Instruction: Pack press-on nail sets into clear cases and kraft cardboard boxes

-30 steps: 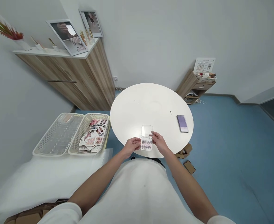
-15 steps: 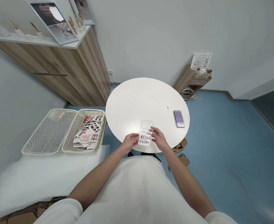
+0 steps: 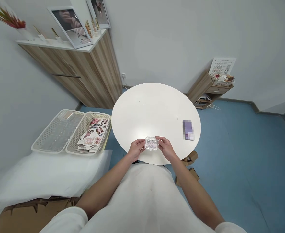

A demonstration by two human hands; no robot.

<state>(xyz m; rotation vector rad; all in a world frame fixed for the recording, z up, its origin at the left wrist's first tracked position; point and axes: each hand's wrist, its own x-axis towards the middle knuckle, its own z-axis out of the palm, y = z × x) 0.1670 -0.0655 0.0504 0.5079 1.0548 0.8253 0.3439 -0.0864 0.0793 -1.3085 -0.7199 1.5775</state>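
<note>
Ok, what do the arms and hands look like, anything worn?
The left hand and right hand have no gloves, no ring or watch visible. Arms are uncovered up to the left sleeve and right sleeve, short and white like the top.

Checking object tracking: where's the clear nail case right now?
Head view, centre: the clear nail case is held between the left hand and the right hand, at the near edge of the round white table.
</note>
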